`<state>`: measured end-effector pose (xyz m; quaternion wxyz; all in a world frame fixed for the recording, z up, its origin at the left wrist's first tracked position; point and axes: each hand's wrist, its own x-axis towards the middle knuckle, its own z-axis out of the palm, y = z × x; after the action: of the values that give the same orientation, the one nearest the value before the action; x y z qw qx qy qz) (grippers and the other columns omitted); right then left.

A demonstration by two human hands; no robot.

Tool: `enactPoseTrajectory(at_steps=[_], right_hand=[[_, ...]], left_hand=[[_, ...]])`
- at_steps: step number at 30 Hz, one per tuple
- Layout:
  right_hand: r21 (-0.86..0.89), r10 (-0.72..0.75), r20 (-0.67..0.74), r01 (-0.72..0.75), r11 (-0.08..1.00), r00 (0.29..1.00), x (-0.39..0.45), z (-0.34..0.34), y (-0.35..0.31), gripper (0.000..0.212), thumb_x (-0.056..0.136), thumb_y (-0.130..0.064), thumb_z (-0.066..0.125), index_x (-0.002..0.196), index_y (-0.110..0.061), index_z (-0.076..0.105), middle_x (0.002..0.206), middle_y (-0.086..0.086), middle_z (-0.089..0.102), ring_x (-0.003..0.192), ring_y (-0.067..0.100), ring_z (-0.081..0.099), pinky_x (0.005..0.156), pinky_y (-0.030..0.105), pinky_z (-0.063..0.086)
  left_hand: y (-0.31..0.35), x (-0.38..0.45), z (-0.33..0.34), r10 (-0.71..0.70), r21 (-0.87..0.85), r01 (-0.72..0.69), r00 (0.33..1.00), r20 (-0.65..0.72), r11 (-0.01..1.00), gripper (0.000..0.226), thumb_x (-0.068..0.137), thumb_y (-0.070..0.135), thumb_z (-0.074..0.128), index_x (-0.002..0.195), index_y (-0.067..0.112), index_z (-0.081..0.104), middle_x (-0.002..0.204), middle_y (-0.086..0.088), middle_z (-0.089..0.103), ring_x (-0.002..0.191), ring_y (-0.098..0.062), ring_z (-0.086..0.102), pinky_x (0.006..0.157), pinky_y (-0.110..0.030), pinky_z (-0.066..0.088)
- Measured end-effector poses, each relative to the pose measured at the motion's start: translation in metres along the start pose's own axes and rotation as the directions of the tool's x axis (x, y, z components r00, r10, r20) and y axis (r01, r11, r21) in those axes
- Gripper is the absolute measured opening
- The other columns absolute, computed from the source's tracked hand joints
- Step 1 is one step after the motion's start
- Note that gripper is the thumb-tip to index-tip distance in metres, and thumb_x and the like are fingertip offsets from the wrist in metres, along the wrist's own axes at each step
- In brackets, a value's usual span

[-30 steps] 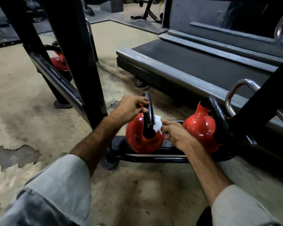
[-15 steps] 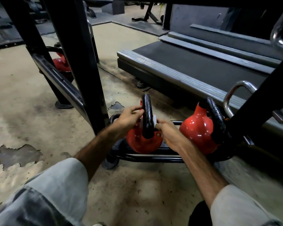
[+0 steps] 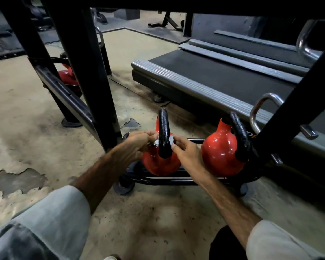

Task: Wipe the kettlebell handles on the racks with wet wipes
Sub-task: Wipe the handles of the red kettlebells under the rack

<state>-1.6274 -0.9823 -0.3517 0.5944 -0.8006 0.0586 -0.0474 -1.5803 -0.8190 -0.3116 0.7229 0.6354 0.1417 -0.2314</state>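
Low in the centre of the frame, a glossy red kettlebell with a black textured loop handle (image 3: pixel 160 162) sits on the bottom tier of a black tubular steel rack (image 3: pixel 163 180). A white wet wipe (image 3: pixel 170 141) is passed behind the near leg of the handle, with its ends showing on either side. The left hand (image 3: pixel 139 142) pinches the left end of the wipe between thumb and curled fingers, just left of the handle. The right hand (image 3: pixel 186 152) pinches the right end the same way, just right of the handle. The wipe appears pulled taut around the handle, though most of it is hidden behind the black metal, so I cannot tell how far it wraps. Both forearms are bare, with pale rolled sleeves at the lower corners of the frame.

Just right of this kettlebell stands a second red kettlebell with a black handle (image 3: pixel 223 152) on the same tier, partly behind a slanted black rack post. A third red kettlebell (image 3: pixel 67 76) sits at left of centre, behind another rack frame. A grey-railed treadmill deck (image 3: pixel 223 77) fills the upper right. The beige concrete floor (image 3: pixel 26 119) has patches of peeled paint at the left.
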Motion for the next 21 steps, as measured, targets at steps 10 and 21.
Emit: enactPoseTrajectory(at_steps=[10,21], right_hand=[[0.098,0.082,0.018,-0.083,0.992,0.996,0.011,0.007,0.006,0.022,0.088,-0.031,0.065,0.108,-0.038,0.071,0.11,-0.009,0.073,0.105,0.007,0.067,0.101,0.04,0.051],[0.091,-0.005,-0.095,0.014,0.996,0.995,-0.023,0.007,0.001,0.042,0.073,-0.02,0.085,0.105,-0.02,0.058,0.102,-0.011,0.067,0.088,-0.002,0.066,0.077,0.013,0.051]], left_hand=[[-0.009,0.001,0.003,0.04,-0.248,-0.042,0.999,-0.012,0.968,0.027,0.088,-0.005,0.058,0.115,-0.008,0.06,0.088,-0.013,0.069,0.062,-0.014,0.07,0.053,-0.022,0.056],[-0.027,-0.014,0.023,0.293,0.035,-0.298,0.9,-0.322,0.954,0.013,0.077,0.016,0.08,0.084,0.008,0.073,0.078,-0.011,0.073,0.067,-0.021,0.067,0.07,-0.032,0.057]])
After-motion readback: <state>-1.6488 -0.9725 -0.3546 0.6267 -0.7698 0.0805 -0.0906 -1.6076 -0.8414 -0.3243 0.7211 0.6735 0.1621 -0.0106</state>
